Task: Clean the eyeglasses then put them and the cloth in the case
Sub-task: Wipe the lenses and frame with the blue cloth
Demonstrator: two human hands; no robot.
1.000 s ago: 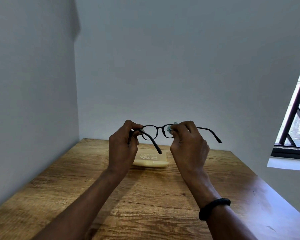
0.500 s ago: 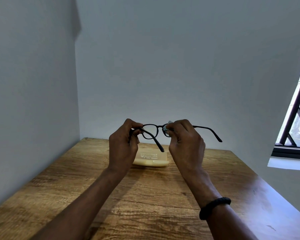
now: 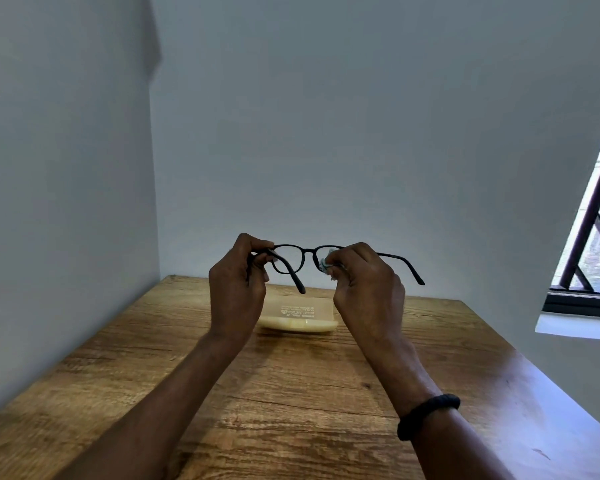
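Black-framed eyeglasses [image 3: 307,251] are held in the air above the table, temples unfolded toward me. My left hand [image 3: 238,289] pinches the frame at its left hinge. My right hand [image 3: 368,289] presses a small pale blue-grey cloth [image 3: 326,263] against the right lens, and most of the cloth is hidden under the fingers. A cream-coloured case [image 3: 297,317] with printed lettering lies shut on the table just below and behind the hands.
The wooden table [image 3: 291,393] fills a corner with grey walls at left and back. A barred window [image 3: 589,237] with a white sill is at the right. A black band circles my right wrist [image 3: 428,415].
My right hand's fingers shifted slightly on the right lens, with the cloth showing at different spots. The glasses and my left hand stayed nearly still.
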